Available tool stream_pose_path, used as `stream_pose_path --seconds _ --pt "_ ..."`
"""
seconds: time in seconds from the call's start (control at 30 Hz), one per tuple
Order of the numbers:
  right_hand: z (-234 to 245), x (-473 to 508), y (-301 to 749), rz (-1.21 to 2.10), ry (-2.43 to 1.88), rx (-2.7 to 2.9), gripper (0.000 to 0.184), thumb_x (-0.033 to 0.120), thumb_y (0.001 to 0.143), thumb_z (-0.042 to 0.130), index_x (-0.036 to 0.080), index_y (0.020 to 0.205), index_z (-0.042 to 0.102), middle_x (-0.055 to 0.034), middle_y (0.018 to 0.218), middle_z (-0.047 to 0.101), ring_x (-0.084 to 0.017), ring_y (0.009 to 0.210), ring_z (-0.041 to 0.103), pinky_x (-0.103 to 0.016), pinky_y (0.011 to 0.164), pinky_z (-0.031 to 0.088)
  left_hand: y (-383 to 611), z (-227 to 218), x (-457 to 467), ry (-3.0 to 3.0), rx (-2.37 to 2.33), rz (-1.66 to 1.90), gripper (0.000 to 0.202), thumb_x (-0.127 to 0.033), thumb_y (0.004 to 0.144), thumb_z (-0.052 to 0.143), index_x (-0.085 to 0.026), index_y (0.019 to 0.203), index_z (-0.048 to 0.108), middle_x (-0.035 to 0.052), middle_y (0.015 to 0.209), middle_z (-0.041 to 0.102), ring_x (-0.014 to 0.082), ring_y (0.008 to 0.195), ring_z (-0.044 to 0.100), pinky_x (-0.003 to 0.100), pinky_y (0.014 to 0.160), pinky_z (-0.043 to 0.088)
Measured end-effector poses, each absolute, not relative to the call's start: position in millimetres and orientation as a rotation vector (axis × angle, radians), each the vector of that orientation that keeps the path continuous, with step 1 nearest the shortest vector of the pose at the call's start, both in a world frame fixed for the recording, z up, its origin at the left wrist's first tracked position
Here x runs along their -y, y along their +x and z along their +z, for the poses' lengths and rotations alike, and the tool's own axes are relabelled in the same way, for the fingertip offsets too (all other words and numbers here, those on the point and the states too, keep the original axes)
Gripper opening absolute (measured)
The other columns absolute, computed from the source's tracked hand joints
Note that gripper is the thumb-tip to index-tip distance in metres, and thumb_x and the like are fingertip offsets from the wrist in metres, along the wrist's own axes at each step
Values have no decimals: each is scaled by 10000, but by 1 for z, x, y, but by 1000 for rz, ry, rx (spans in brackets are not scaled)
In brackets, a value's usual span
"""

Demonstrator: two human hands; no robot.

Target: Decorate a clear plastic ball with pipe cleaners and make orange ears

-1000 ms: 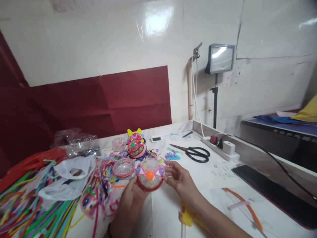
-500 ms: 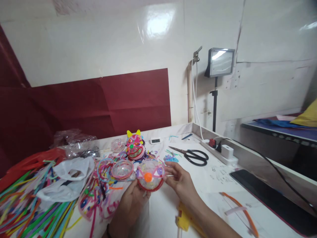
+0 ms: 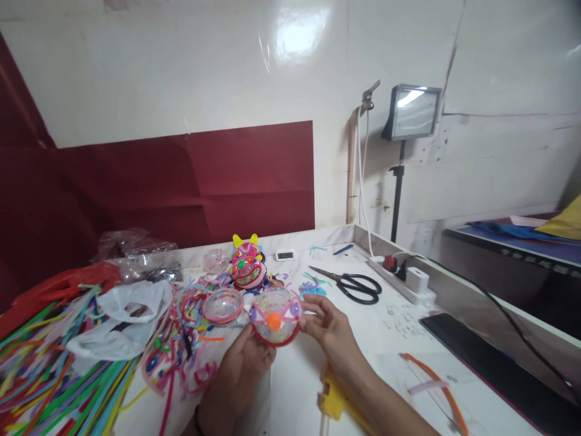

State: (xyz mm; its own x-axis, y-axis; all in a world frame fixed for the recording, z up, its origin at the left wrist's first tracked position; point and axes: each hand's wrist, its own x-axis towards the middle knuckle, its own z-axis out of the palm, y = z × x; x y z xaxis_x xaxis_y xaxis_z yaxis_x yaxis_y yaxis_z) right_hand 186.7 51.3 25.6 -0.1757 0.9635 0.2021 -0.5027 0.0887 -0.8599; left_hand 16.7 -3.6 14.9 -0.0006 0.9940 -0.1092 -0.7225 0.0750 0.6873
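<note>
One clear bowl (image 3: 271, 298) is being gripped by the left hand (image 3: 247, 360) at seven o'clock; the right hand (image 3: 327, 327) is pinching three o'clock, where light pressure should be sparing the purple eye (image 3: 295, 310).

Here's the bowl (image 3: 275, 309), clear plastic, smooth and shiny, and beside it the strips (image 3: 86, 390) look soft and matt. Over to the scissors (image 3: 339, 278): dull metal blades, smooth black handles that look like plastic! The clear bag (image 3: 149, 260) is crinkled, glossy plastic; the white bag (image 3: 106, 346) is thin, wrinkled plastic. Behind, the red sheet (image 3: 254, 175) looks like creased, matt paper, while the wall (image 3: 136, 79) gleams, smooth and glossy.
</note>
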Motion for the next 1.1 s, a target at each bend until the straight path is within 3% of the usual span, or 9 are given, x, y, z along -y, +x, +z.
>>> stream_pose_path --seconds 0.1,0.23,0.43,0.57,0.87,0.97,1.1 --pt "27 -51 187 1459 -612 1036 501 266 497 847 183 924 599 -43 891 676 -143 651 623 -291 634 512 21 19 11 565 -697 1531 241 -233 826 600 -193 1058 651 84 1059 699 217 949 636 312 779 488" --pt "28 -51 187 1453 -610 1053 487 274 513 844 179 923 598 -48 883 678 -153 647 623 -309 624 519 19 14 5 451 -685 1455 319 -238 870 530 -201 1183 583 85 1055 708 223 914 656 374 778 506" --pt "30 -49 190 1455 -622 1066 492 305 529 842 174 935 596 -67 913 668 -177 681 632 -344 648 529 9 1 -6 399 -513 1355 382 -226 920 444 -188 1298 491 113 1171 671 269 1069 615 474 935 441" --pt "31 -48 192 1450 -656 1077 489 315 536 839 177 938 598 -61 892 665 -183 684 631 -353 656 526 3 -7 -9 439 -445 1278 371 -229 923 433 -120 1262 534 157 1250 615 321 1183 532 487 985 406" --pt "36 -45 192 1463 -711 1103 490 348 562 828 177 952 586 -62 911 660 -194 738 634 -345 682 520 4 -6 -8 430 -475 1246 342 -260 928 435 -117 1204 577 130 1234 632 319 1209 508 488 1020 384" --pt "36 -45 192 1464 -711 1104 479 366 555 833 177 920 586 -60 881 661 -191 714 634 -338 665 522 6 -4 -7 415 -473 1245 374 -244 929 428 -119 1269 518 137 1249 620 321 1204 512 502 1032 369" --pt "33 -45 190 1441 -686 1117 422 366 567 828 190 838 556 -27 798 654 -148 607 602 -306 610 509 8 1 -6 427 -460 1264 498 -233 935 411 -95 1405 318 186 1292 571 343 1206 503 526 1020 372"
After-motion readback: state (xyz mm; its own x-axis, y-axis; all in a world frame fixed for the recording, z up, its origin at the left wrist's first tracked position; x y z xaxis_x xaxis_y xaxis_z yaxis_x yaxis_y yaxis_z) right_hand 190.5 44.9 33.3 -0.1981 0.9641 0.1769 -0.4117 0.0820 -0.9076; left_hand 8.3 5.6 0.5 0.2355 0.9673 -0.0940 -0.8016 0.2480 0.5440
